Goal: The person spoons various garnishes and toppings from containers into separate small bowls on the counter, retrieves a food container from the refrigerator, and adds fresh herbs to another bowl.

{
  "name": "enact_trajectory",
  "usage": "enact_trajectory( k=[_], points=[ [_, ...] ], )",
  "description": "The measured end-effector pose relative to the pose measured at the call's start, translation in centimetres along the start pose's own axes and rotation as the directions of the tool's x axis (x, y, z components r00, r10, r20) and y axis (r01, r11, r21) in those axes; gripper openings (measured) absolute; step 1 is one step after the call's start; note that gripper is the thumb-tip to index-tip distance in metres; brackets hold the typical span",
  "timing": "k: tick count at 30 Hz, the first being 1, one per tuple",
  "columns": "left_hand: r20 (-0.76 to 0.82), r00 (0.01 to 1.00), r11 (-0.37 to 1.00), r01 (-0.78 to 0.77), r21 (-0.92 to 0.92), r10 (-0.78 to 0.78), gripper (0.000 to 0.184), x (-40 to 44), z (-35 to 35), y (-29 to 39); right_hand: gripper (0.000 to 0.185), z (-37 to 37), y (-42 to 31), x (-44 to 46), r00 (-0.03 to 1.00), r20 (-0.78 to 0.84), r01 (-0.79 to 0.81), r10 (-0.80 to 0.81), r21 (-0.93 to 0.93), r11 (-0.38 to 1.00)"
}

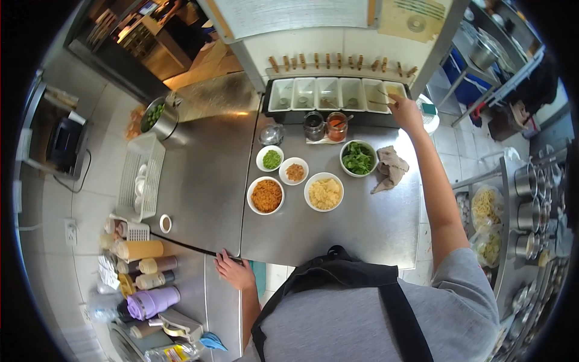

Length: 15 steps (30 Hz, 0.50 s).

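My right hand (pixel 405 113) reaches to the far right end of a row of white seasoning bins (pixel 327 93). Its fingers are closed on a thin-handled utensil (pixel 382 93), whose working end I cannot make out. My left hand (pixel 234 269) lies with fingers apart on the steel counter's edge, near the seam. Between my arms stand white bowls of orange-brown food (pixel 266 196), pale yellow chunks (pixel 324 192), leafy greens (pixel 359 158), chopped green pieces (pixel 272 159) and brown bits (pixel 294 172). A crumpled cloth (pixel 392 169) lies right of the greens.
Two glass jars, one dark (pixel 314 127) and one red-orange (pixel 337 127), stand before the bins. At left are a pot of greens (pixel 160 119), a white basket (pixel 142 175), a small cup (pixel 166 224), sauce bottles (pixel 140 249) and a purple tumbler (pixel 154 302). Shelving with pots (pixel 528 212) stands right.
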<state>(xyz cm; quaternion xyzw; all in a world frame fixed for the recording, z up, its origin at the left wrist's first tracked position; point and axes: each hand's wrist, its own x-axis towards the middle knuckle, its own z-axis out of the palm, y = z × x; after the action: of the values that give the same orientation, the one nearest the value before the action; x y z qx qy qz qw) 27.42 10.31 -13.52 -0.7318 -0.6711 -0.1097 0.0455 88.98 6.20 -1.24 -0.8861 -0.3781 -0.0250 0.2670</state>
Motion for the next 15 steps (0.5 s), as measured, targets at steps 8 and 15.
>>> enact_trajectory(
  k=[8,15],
  points=[
    [0.085,0.996,0.995,0.011,-0.104,-0.002,0.086,0.5,-0.3,-0.5,0.053,4.9,6.6,1.2,0.961,-0.023,0.276,-0.277,-0.047,0.960],
    [0.230,0.971,0.971,0.111,-0.213,-0.060,0.104,-0.5,-2.0,-0.8,0.034,6.5,-12.5,-9.3,0.820,-0.089,0.463,-0.565,0.683,0.564]
  ],
)
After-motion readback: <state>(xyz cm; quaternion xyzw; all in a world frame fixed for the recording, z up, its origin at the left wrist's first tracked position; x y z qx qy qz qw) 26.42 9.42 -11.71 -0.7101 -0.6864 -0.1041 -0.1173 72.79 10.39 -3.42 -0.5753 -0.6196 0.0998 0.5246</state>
